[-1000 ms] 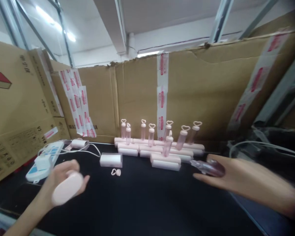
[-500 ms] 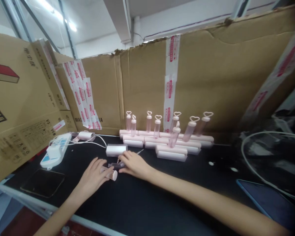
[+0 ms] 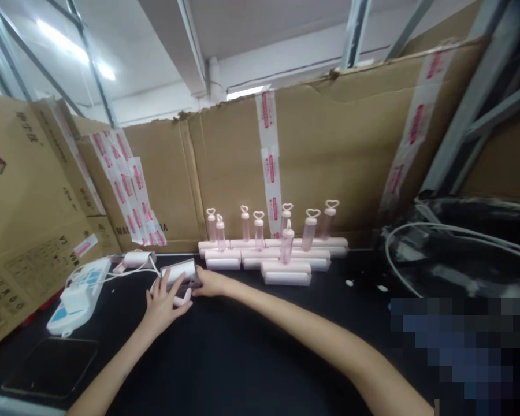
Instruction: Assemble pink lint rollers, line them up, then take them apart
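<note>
A white roll in a clear case (image 3: 178,273), like a lint roller, is between my two hands, just above or on the black table. My left hand (image 3: 161,309) grips it from the front left, fingers over the roll and thumb low beside a small pale pink piece (image 3: 182,298). My right hand (image 3: 211,283) is closed around the right end of the case; its fingertips are partly hidden behind it. To the right stand several pink-and-white rollers (image 3: 286,273) lying in rows, with clear pink tubes (image 3: 309,234) with heart-shaped loops upright on them.
At left are a white power strip (image 3: 78,297) with cables, a dark phone (image 3: 49,365), and another roller (image 3: 137,259). A taped cardboard wall (image 3: 225,167) stands behind. Small white bits (image 3: 382,288) and a looped white cable (image 3: 387,245) lie at right.
My hands have gone from the small pink tubes on the table to the cased white roll, which is now tilted between them. The head view has turned to the right.
</note>
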